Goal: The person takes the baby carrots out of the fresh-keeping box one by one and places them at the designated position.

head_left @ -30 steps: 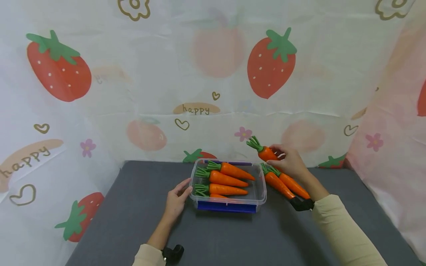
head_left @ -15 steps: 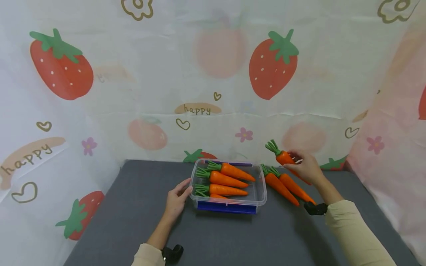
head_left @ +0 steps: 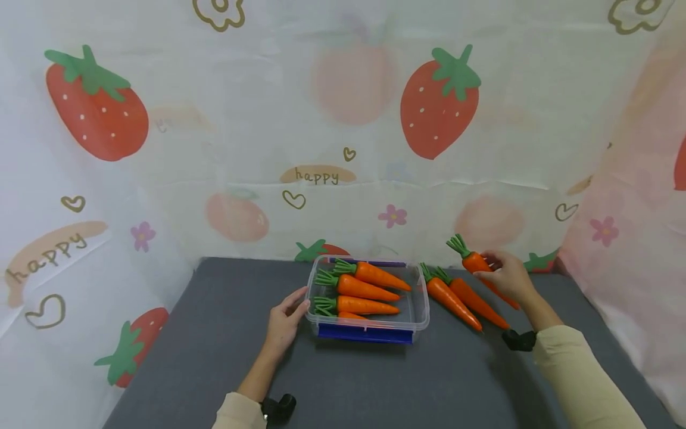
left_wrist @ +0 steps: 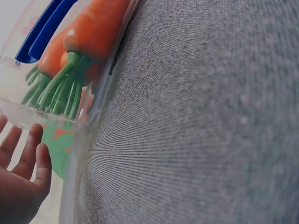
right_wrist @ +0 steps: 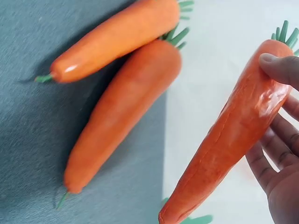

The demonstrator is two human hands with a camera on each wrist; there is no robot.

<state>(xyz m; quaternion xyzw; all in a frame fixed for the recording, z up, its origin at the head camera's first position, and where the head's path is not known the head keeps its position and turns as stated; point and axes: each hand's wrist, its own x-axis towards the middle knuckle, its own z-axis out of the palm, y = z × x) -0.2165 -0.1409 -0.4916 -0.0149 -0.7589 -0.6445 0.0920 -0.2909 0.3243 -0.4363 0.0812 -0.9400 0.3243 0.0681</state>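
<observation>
My right hand (head_left: 506, 277) pinches a carrot (right_wrist: 233, 126) near its green top, thumb on one side and fingers on the other. This carrot is raised over the table, its tip slanting down to the right. Two more carrots (head_left: 454, 305) (right_wrist: 124, 112) lie side by side on the table, left of that hand. A clear plastic box (head_left: 420, 322) with blue clips holds several carrots (head_left: 370, 306), their tops pointing left. At the box's left end, my left hand (head_left: 284, 328) has its fingertips right at the wall, the fingers (left_wrist: 29, 151) relaxed and gripping nothing.
A dark grey cloth (head_left: 370, 381) covers the table. Behind it hangs a pale curtain (head_left: 257, 119) printed with strawberries, continuing along both sides. Each wrist wears a black camera mount (head_left: 278, 409).
My right hand has carried its carrot rightward from beside the box, past the two loose carrots, and slightly lower. The left hand and the box stay where they were.
</observation>
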